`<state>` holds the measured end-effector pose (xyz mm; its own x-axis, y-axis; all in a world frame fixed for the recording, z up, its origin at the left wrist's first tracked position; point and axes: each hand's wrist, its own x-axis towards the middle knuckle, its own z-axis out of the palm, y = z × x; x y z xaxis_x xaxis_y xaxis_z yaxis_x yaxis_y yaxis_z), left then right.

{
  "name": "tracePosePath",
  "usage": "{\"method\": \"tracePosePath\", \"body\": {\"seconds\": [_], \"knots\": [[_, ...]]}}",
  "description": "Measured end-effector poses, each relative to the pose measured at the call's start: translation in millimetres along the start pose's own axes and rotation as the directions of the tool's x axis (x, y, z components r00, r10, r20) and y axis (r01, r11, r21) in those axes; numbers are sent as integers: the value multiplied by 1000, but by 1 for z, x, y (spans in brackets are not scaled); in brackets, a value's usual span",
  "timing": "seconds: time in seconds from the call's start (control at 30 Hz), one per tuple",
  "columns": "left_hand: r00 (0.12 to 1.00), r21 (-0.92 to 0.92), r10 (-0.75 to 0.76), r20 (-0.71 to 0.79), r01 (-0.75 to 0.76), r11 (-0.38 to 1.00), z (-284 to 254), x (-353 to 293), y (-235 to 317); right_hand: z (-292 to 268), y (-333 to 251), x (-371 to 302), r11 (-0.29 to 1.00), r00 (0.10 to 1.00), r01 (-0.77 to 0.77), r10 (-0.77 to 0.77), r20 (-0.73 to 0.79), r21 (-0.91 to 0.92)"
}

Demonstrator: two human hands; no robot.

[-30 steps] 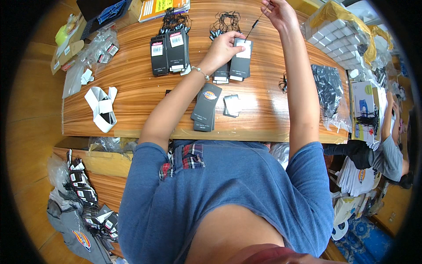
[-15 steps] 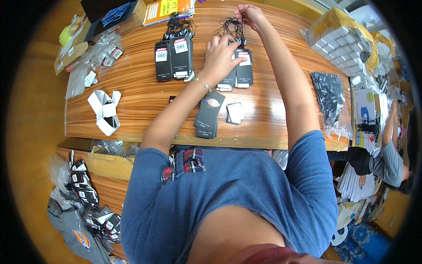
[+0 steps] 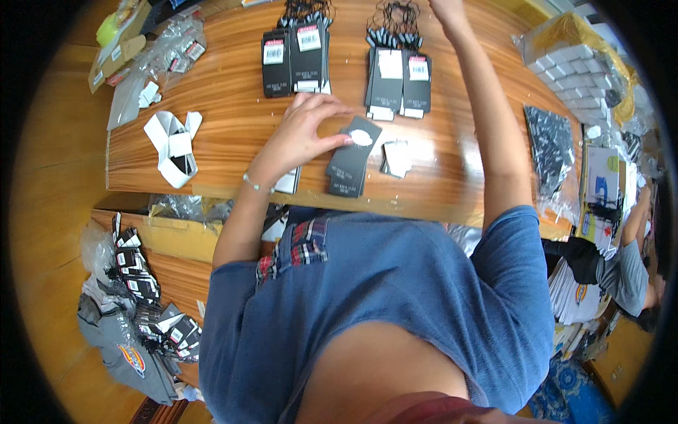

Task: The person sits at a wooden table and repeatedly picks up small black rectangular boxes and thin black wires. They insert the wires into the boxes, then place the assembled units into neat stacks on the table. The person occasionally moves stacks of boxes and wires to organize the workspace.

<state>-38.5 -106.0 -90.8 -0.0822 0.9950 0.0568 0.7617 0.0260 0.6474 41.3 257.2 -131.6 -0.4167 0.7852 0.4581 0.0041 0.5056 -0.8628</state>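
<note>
The wood-grained table (image 3: 233, 127) stretches across the room. The left hand (image 3: 300, 133) has a loose, spread grip; the right hand (image 3: 445, 8), toward the far edge, is cut off, grip impossible to tell. Dark tags (image 3: 346, 173) lie mid near edge, beside the left thumb.

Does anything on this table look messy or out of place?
A couple of things look untidy. Small white cards, right of the dark tags at the left hand, are stacked crookedly. A white strip lies in a loose loop at the left of the table, unlike the neatly lined-up tag bundles farther back.
</note>
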Motion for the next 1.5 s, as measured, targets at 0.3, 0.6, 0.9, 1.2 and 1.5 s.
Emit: {"method": "tracePosePath", "body": {"seconds": [0.3, 0.6, 0.9, 1.2, 1.5], "knots": [[982, 186, 124, 145, -150, 971, 10, 20, -4, -61, -139, -230, 942, 771, -41, 242, 589, -333], [998, -140, 64, -17, -66, 988, 6, 5, 0, -54, -133, -258, 957, 851, -112, 232, 471, -269], [953, -744, -299, -41, 171, 646, 21, -11, 5, -62, -135, -259, 842, 732, -525, 519, 442, -119], [984, -807, -173, -52, 61, 588, 56, 12, 66, -48, -168, -273, 976, 971, -205, 211, 109, -71], [990, -862, -123, 72, 123, 492, 63, 29, 65, -192, -128, -336, 509, 916, -394, 286, -282, -765]]}}
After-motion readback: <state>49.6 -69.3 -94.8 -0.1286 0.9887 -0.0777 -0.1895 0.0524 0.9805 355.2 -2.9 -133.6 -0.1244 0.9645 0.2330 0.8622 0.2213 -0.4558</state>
